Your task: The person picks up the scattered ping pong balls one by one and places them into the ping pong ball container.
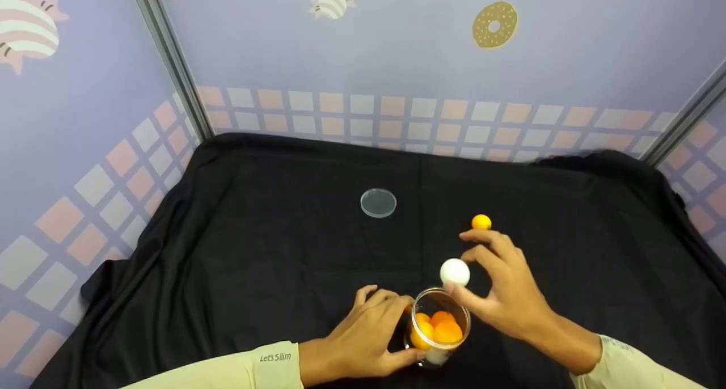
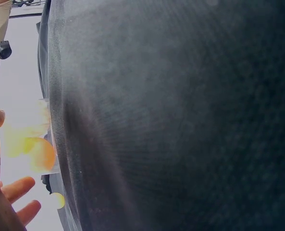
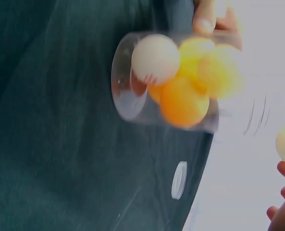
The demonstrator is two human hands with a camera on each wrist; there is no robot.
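In the head view a clear jar (image 1: 409, 337) stands at the near edge of the black cloth. Inside it are several orange and yellow ping-pong balls (image 1: 448, 331), and the right wrist view also shows a white ping-pong ball (image 3: 155, 58) at its bottom. My left hand (image 1: 368, 333) holds the jar from the left, its thumb on the near side and fingers on the far side. Just above the jar's rim, my right hand (image 1: 505, 287) pinches another white ping-pong ball (image 1: 455, 272) between thumb and fingers.
Beyond my right hand lies a yellow-orange ping-pong ball (image 1: 481, 222) on the black cloth (image 1: 272, 224). A round clear lid (image 1: 378, 203) lies farther back, near the middle. Patterned panels (image 1: 397, 49) enclose the back and sides.
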